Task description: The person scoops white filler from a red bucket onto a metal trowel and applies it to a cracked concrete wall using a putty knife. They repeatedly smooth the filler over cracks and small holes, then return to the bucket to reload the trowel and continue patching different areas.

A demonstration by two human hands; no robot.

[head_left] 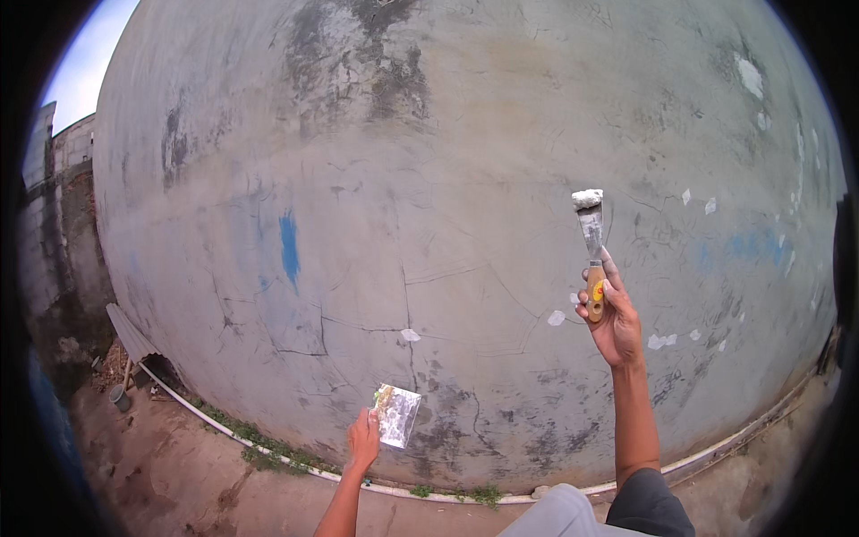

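My right hand (618, 324) is raised in front of the wall and closed around the wooden handle of a putty knife (591, 231). A lump of white putty (587, 199) sits on the blade's upper end. Lower and to the left, my left hand (362, 438) grips a flat, roughly square plate (398, 415) smeared with white putty; the way its fingers close behind the plate is partly hidden. Ahead stands a grey plastered wall (483, 206) with cracks, dark stains and several white putty patches, one patch (556, 318) just left of my right hand.
Blue paint (289, 247) marks the wall at left. A white pipe (211, 426) runs along the wall's foot, with weeds (268, 452) beside it. At far left are a corrugated sheet (131, 333), a small bucket (120, 398) and a block wall (73, 148).
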